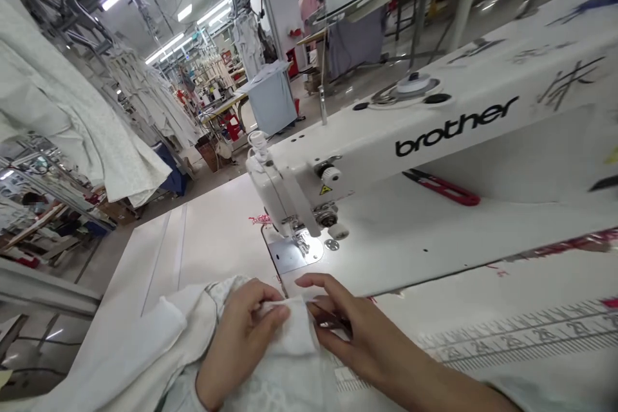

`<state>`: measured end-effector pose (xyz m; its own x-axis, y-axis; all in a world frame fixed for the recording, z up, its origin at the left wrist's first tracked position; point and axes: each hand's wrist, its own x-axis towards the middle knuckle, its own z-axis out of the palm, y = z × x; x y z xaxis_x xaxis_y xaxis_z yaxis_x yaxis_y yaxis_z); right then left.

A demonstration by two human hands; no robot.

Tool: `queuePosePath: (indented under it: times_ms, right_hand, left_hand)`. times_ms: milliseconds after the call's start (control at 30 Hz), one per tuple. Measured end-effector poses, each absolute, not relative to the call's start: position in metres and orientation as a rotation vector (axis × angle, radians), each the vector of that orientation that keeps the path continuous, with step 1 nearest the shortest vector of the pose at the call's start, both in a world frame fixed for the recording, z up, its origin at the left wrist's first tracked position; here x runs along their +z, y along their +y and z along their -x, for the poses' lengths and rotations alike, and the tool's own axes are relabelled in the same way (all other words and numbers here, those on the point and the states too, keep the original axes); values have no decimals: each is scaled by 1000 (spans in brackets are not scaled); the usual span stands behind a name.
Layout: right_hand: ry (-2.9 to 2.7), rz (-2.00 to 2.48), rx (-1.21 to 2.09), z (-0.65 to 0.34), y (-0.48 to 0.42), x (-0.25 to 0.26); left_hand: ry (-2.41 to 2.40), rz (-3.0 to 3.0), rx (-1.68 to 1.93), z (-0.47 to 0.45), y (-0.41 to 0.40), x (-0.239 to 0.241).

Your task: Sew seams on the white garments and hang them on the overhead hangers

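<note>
White patterned fabric (294, 335) lies folded at the table's near edge, in front of the sewing machine. My left hand (241, 335) is closed on its top edge, with the thumb pressed on the front. At the fabric's right edge, my right hand (357, 328) has its fingers curled round the border, the index finger lifted away. A small dark, shiny thing shows between those fingers; its kind I cannot make out. Just beyond both hands is the machine's presser foot (302, 241), over a metal needle plate (290, 256) with no fabric under it.
The white sewing machine (367, 148) spans the table from the right. Red-handled thread snips (444, 188) lie under its arm. A printed ruler strip (521, 338) runs along the front right. Pale cloth (77, 103) hangs at upper left. Red thread scraps (261, 219) lie behind the needle.
</note>
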<state>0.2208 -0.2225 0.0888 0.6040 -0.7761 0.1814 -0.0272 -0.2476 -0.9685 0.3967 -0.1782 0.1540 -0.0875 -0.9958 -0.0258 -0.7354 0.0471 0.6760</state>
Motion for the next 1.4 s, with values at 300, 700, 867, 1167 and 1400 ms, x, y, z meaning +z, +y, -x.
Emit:
queuePosePath:
  times_ms: [300, 700, 867, 1167, 1400]
  right_hand:
    - [813, 1594, -671, -209, -226, 99]
    - [611, 1482, -808, -230, -220, 100]
    - [612, 1501, -849, -236, -221, 106]
    - [686, 1305, -751, -239, -234, 103]
    - [694, 1402, -689, -217, -224, 103]
  left_hand:
    - [-1479, -1745, -1003, -397, -179, 142]
    - [-1184, -1651, -1160, -399, -176, 136]
    - [-1206, -1573, -1184, -399, -177, 135]
    - [-1167, -1609, -1171, -398, -169, 135]
    - [-1342, -1696, -995, -386, -178, 137]
